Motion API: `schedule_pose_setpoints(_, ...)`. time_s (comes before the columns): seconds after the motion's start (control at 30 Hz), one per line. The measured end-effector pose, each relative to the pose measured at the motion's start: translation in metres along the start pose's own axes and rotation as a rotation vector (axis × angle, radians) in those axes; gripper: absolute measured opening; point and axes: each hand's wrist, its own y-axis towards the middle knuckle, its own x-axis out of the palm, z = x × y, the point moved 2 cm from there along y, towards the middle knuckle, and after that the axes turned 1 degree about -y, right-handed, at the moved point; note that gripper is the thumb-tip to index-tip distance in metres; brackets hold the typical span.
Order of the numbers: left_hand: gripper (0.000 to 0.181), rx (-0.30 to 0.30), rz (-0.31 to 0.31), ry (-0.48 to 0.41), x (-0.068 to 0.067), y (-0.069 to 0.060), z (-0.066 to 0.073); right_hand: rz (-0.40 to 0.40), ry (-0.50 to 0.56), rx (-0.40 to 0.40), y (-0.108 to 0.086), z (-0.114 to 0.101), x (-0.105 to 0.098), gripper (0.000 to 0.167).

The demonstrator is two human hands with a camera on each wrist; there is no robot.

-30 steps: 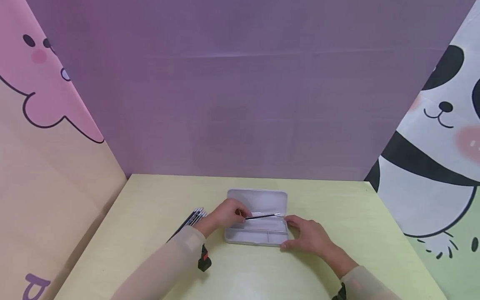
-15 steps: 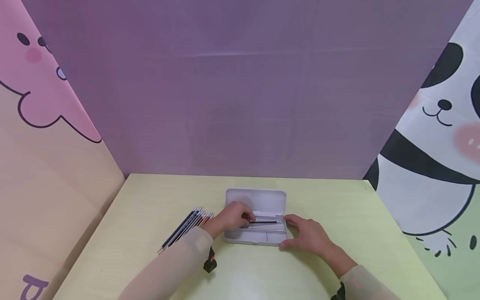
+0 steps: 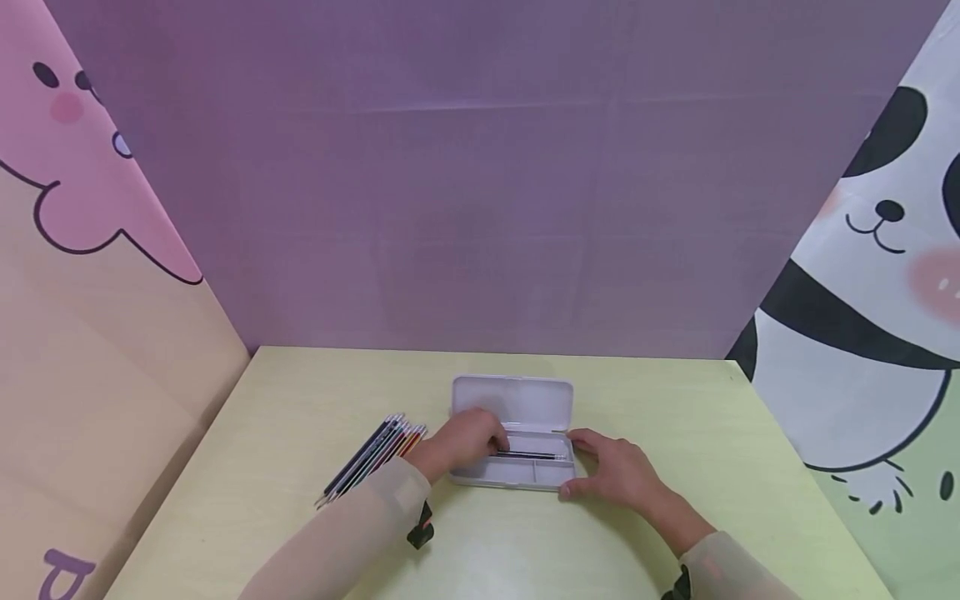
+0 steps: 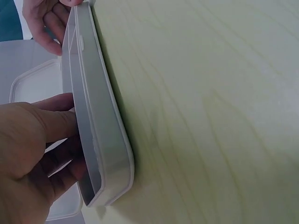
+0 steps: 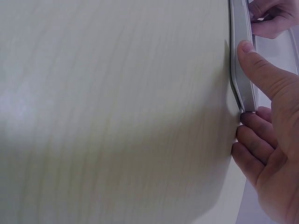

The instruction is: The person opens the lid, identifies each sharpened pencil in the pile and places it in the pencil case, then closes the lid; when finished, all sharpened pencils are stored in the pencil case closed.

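One dark pencil (image 3: 531,455), possibly two tight together: lying low in the far, long compartment (image 3: 538,442) of the open pale case (image 3: 491,485), close along the lengthwise divider (image 3: 555,463). Risking a catch of the left end on the case wall, or a rest across the divider, if letting go at a slant; risking a slide of the whole case if easing off at the right end. Running left to right on the long axis, nearly parallel to the divider; pointing the pale end right, hiding the other end under the left hand (image 3: 467,437). With that hand, curling thumb and fingers down inside the case, apparently pinching the pencil near its left end, contact itself hidden. With the right hand (image 3: 617,471), bracing the case's right end, spreading thumb from fingers: pressing thumb on the near wall, setting fingers round the right side. Folding back at far: lid (image 3: 517,402). Farther left on the yellowish table (image 3: 652,408): bundled pencils (image 3: 375,454), pointing pale ends far-right.
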Motion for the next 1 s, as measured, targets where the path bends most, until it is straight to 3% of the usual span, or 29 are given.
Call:
schedule_pose_setpoints(0.4,0.019,-0.029,-0.028,-0.045,-0.005,-0.002,0.001,0.017,-0.012,-0.008,0.001,0.0,0.0,0.095)
schedule_pose_setpoints(0.77,0.018,-0.086,-0.011,-0.381,-0.005,-0.015,-0.014,0.013,-0.014,0.0,-0.001,-0.001,0.0,0.094)
schedule_pose_setpoints(1.0,0.025,-0.092,-0.002,-0.513,-0.022,-0.032,-0.019,0.023,-0.01,-0.018,-0.002,-0.002,-0.001,0.093)
